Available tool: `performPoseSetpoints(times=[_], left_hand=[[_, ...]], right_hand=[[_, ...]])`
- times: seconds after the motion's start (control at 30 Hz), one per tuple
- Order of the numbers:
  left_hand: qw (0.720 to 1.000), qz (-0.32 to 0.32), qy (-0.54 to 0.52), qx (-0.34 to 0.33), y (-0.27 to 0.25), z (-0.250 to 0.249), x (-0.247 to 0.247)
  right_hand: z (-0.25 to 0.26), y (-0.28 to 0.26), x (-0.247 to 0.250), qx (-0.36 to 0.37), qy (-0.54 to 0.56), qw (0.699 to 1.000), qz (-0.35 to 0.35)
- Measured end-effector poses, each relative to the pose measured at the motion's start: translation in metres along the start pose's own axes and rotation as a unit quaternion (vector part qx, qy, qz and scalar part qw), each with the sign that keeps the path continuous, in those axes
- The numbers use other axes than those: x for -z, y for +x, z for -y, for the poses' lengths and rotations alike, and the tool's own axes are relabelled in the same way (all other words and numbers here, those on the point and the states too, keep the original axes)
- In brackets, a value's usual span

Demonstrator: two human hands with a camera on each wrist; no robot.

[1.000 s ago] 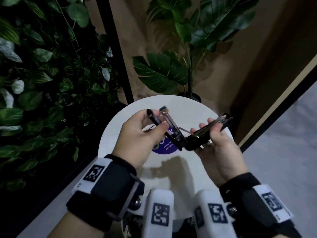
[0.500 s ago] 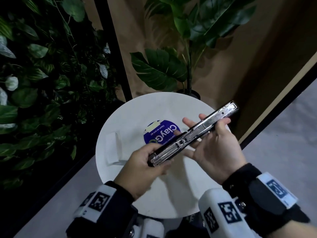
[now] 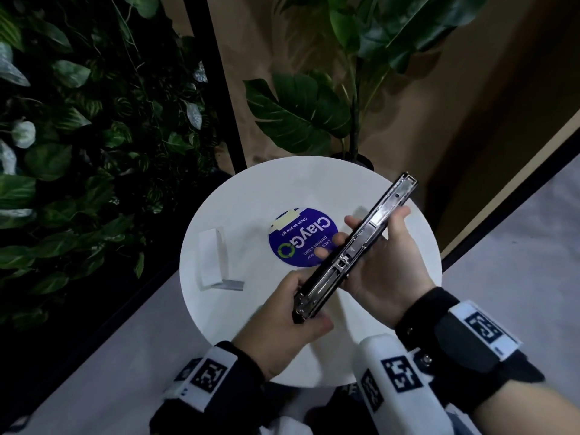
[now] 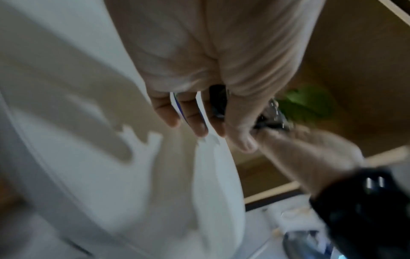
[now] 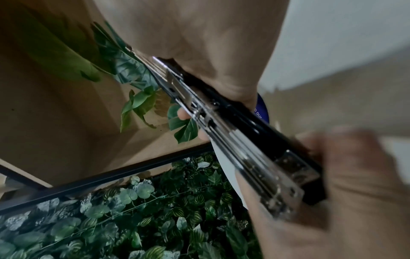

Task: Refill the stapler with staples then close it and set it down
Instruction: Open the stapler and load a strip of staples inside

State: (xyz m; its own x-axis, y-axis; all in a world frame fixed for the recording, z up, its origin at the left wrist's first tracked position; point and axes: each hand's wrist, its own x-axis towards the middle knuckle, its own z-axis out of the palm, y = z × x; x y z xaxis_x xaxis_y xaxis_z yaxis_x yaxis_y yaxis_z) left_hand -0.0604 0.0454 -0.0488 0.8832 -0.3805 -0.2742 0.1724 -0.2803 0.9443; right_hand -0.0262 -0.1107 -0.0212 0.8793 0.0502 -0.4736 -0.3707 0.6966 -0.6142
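The black and chrome stapler [image 3: 354, 246] is swung open into one long straight line, metal staple channel facing up, held slanted above the white round table [image 3: 251, 196]. My left hand [image 3: 282, 315] grips its near end, thumb on the side. My right hand [image 3: 381, 255] holds the far half from beneath, thumb curled over its edge. In the right wrist view the open channel of the stapler [image 5: 233, 140] runs from my right hand [image 5: 210, 43] to my left hand [image 5: 355, 192]. A grey strip of staples [image 3: 230, 284] lies on the table's left side.
A white staple box [image 3: 210, 255] lies beside the strip. A blue round sticker [image 3: 301, 237] marks the table's middle. A potted plant [image 3: 351, 127] stands behind the table, and a leafy wall [image 3: 78, 136] fills the left.
The stapler went from a half-open V to fully flat. My left hand slid down to its near end, and both hands have come lower and nearer to me.
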Motion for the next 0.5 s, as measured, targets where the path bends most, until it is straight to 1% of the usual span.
performPoseSetpoints(times=[0.1, 0.17, 0.2, 0.23, 0.27, 0.3, 0.33, 0.37, 0.4, 0.43, 0.5], left_hand=[[0.992, 0.028, 0.115, 0.032, -0.008, -0.005, 0.004], [0.991, 0.039, 0.124, 0.032, -0.014, -0.009, 0.012], [0.992, 0.03, 0.116, 0.04, -0.016, -0.01, 0.017], [0.993, 0.004, 0.105, 0.05, -0.017, -0.01, 0.024], [0.992, -0.036, 0.107, 0.054, -0.018, -0.008, 0.032], [0.985, -0.086, 0.139, 0.049, -0.017, -0.004, 0.04], [0.971, -0.137, 0.192, 0.037, -0.014, 0.0, 0.049], [0.95, -0.182, 0.253, 0.021, -0.011, 0.004, 0.057], [0.927, -0.213, 0.309, 0.014, -0.007, 0.006, 0.063], [0.902, -0.228, 0.368, 0.014, -0.003, 0.008, 0.068], [0.843, -0.216, 0.492, 0.023, 0.005, 0.013, 0.073]], right_hand=[[0.002, 0.005, -0.003, -0.001, -0.01, 1.0, 0.004], [0.002, 0.008, -0.004, -0.005, -0.029, 1.0, 0.002], [0.002, 0.01, -0.005, -0.008, -0.036, 0.999, 0.0], [0.001, 0.011, -0.006, -0.01, -0.042, 0.999, -0.001], [0.001, 0.012, -0.007, -0.011, -0.047, 0.999, -0.005], [0.0, 0.014, -0.007, -0.012, -0.054, 0.998, -0.01], [-0.001, 0.016, -0.008, -0.015, -0.062, 0.998, -0.016], [-0.002, 0.018, -0.009, -0.019, -0.07, 0.997, -0.021], [-0.003, 0.02, -0.01, -0.024, -0.077, 0.996, -0.025], [-0.005, 0.023, -0.01, -0.028, -0.084, 0.996, -0.029], [-0.009, 0.027, -0.011, -0.032, -0.096, 0.994, -0.037]])
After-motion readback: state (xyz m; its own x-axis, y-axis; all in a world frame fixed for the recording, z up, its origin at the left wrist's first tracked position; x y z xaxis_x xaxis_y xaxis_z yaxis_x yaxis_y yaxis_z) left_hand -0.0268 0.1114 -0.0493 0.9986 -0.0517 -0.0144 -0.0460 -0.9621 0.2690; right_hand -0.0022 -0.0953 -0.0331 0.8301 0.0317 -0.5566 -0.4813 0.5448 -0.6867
